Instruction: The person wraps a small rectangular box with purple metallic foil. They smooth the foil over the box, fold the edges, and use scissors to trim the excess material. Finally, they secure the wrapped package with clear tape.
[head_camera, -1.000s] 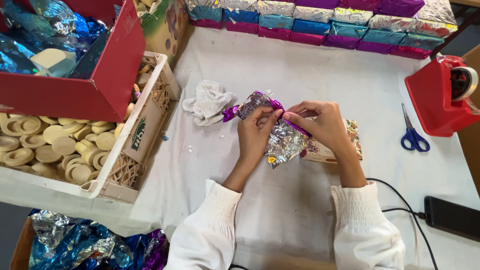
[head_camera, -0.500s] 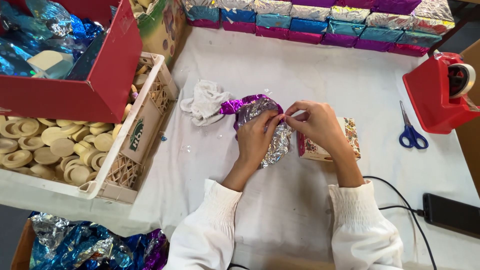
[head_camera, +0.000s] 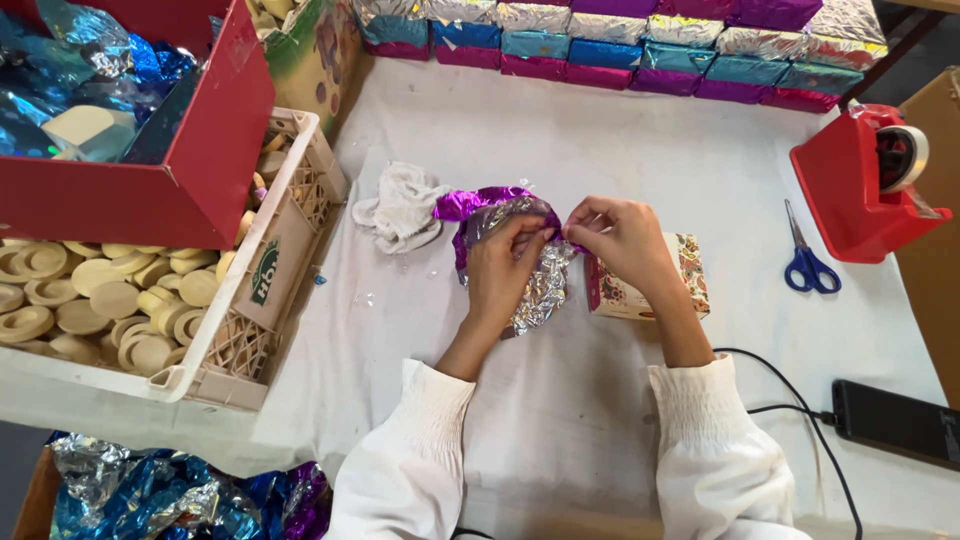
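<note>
My left hand (head_camera: 503, 272) and my right hand (head_camera: 618, 240) both pinch a crumpled sheet of purple and silver foil (head_camera: 528, 285) just above the white tablecloth (head_camera: 600, 150). The fingertips of the two hands meet at the foil's upper right edge. The foil's purple side curls up on the left, and its silver side hangs under my left hand. A small floral box (head_camera: 690, 270) lies under my right wrist, partly hidden by it.
A crumpled white cloth (head_camera: 405, 205) lies left of the foil. A crate of round wooden discs (head_camera: 120, 290) and a red box of foil (head_camera: 130, 120) stand left. Foil-wrapped boxes (head_camera: 620, 40) line the back. Blue scissors (head_camera: 805, 262), red tape dispenser (head_camera: 865, 185), black device with cable (head_camera: 895, 422) right.
The foil has been turned and folded inward, with its purple end swung up to the left. Both hands drew closer together and shifted slightly left.
</note>
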